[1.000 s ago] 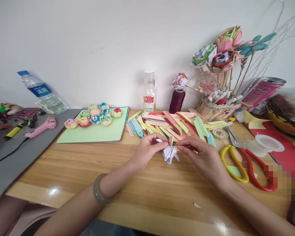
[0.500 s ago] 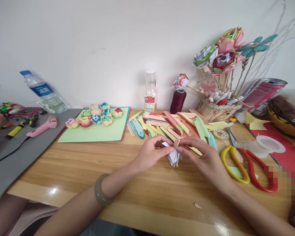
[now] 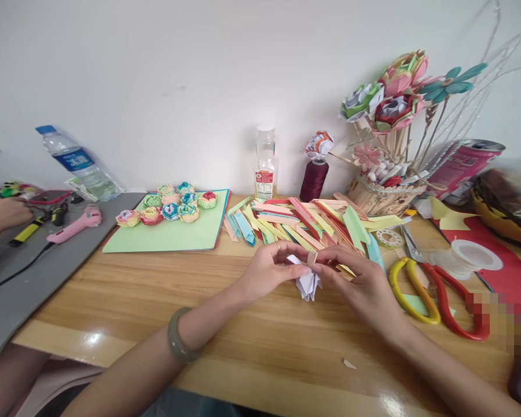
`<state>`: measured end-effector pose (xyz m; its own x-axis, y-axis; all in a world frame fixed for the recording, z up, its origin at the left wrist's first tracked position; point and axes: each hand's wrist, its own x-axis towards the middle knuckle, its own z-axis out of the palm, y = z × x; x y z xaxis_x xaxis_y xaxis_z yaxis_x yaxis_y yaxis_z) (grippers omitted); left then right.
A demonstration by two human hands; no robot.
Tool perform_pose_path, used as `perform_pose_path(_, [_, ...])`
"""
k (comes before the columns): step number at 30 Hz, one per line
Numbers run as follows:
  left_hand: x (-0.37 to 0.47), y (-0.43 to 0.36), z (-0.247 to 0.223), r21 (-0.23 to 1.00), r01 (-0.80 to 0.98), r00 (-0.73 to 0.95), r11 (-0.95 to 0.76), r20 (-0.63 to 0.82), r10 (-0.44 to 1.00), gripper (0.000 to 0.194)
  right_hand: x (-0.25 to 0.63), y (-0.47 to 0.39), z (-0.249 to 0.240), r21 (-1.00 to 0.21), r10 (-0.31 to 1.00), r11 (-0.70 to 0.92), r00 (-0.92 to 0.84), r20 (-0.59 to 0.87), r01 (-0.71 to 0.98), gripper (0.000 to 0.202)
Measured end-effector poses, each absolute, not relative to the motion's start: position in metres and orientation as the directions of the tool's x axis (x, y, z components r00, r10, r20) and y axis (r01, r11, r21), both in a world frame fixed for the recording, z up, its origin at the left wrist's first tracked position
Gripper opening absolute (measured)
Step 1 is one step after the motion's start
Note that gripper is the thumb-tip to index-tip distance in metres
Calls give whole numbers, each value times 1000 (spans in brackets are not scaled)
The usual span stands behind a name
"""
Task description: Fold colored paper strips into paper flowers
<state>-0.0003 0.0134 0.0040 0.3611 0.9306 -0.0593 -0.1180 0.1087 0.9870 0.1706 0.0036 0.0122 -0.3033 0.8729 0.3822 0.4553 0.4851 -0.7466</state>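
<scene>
Between my fingertips, a bit above the table, is a small bundle of folded white paper (image 3: 308,285) with its points hanging down. My left hand (image 3: 267,269) pinches it from the left, thumb in front. From the other side my right hand (image 3: 358,269) presses a light pink paper strip (image 3: 312,258) against the bundle's top with thumb and forefinger. Its far end is hidden by my fingers. Right behind both hands lies a heap of folded paper strips (image 3: 282,217) in several colours.
Several paper flowers (image 3: 171,211) sit on green paper (image 3: 125,240) at left. Scissors (image 3: 443,301) and a clear spool (image 3: 477,255) lie at right. A glass bottle (image 3: 265,168), purple thread (image 3: 314,179) and a flower basket (image 3: 386,197) stand behind. Another person's hand (image 3: 8,214) is at far left.
The white paper bundle has dipped slightly in my fingers, and the pink strip now stands more upright. The other person's hand has reached further in from the left.
</scene>
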Motion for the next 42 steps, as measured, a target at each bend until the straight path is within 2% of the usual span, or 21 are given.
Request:
perform_pose_path(3, [0,11,6,997,-47,330,54,-36,943,20,170,3,10,-739,870,493,-288,401,459,10])
perform_pose_path(6, [1,6,7,993,56,257,-107,89,962,15,170,2,8,-690,839,543,-273,472,479,7])
perform_pose_path(12, [3,-3,6,910,183,178,-372,342,923,11,170,-6,10,-450,654,717,-293,697,532,17])
perform_pose_path(17, [4,-7,5,862,133,172,-490,467,868,6,170,-10,17,-313,531,788,-328,781,531,22])
perform_pose_path(27, [3,-8,5,822,152,179,-550,524,833,6,170,-11,18,-264,506,790,-346,790,553,26])
perform_pose_path(42, [3,-8,4,855,133,183,-502,477,860,4,170,-9,17,-318,530,789,-321,785,526,21])
